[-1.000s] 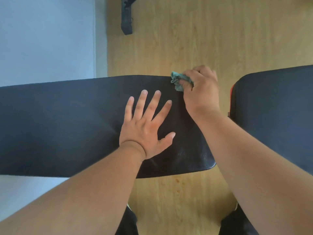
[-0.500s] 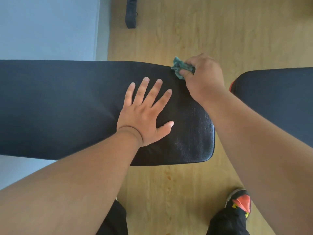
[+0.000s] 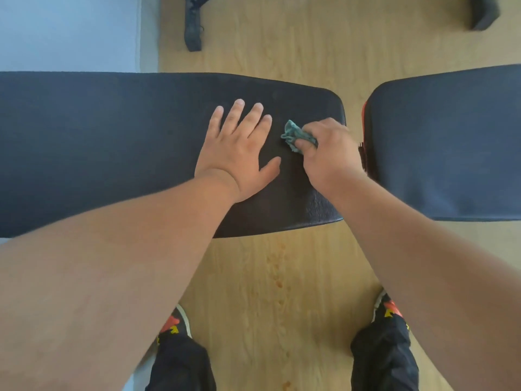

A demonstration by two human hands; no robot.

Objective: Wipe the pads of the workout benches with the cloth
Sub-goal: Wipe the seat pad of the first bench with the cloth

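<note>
Progress is hard to read off the surfaces: neither black pad shows a visible line between wiped and unwiped vinyl, so my judgement is only that the wiping is under way on the end of the left pad [image 3: 127, 142] and that the long stretch of it running away beyond the left hand, plus the whole of the right pad [image 3: 451, 142], may well be left to do. The right hand [image 3: 328, 153] is curled into a loose fist, knuckles up, fingers closed around a bunched teal cloth [image 3: 296, 135]; a tuft of the cloth sticks out ahead of the fingertips and rests on the pad, just inside its rounded end. The left hand [image 3: 239, 153] lies just beside it, towards the pad's middle, palm flat on the vinyl with fingers spread and pointing away from the body, thumb angled out towards the cloth; it grips nothing and appears to brace the person. Both forearms reach forward and down from the bottom corners, converging on this end of the pad. Past the right hand's knuckles a narrow gap of wood floor [image 3: 282, 277] and a sliver of red frame separate the two pads. Below the arms, two shoes stand on the floor.
</note>
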